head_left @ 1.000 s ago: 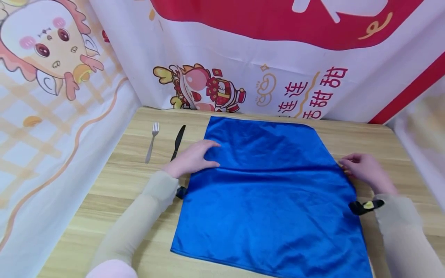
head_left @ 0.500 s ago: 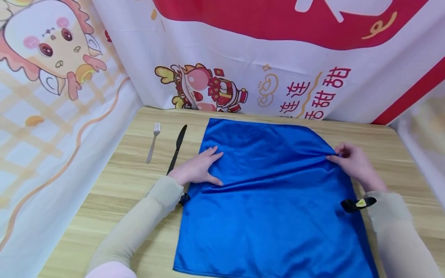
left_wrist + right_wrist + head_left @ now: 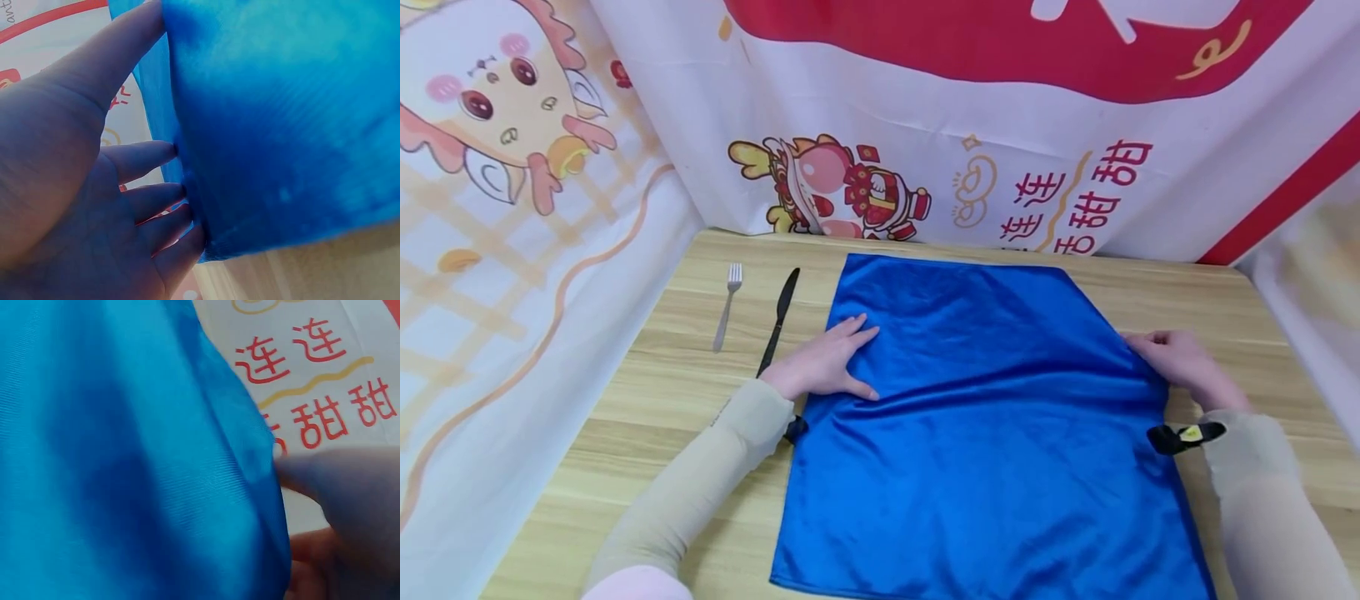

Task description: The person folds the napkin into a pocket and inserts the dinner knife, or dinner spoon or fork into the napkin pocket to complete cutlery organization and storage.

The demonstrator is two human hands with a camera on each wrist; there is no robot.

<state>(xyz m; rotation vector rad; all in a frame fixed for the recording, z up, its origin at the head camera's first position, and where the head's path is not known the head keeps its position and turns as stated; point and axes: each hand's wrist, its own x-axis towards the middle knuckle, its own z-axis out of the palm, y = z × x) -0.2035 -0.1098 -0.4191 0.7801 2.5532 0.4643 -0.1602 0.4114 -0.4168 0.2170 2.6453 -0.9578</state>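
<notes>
A shiny blue cloth lies spread over the wooden table, with a shallow crease running across its middle. My left hand rests on the cloth's left edge, fingers straight and spread; its fingertips touch the fabric in the left wrist view too. At the opposite edge, my right hand pinches the fabric between thumb and fingers. The thumb shows close beside the cloth's rim in the right wrist view, while part of the grip is hidden behind the fabric. The far right corner of the cloth looks folded under or slanted off.
A black knife lies left of the cloth, its handle end partly covered by my left arm. Farther left is a fork. Printed white curtains hang behind and beside the wooden table.
My left hand has come down onto the cloth and spread its fingers. The right hand pulled the right edge up and inward, then moved back to the right. The cloth's near edge has shifted nearer.
</notes>
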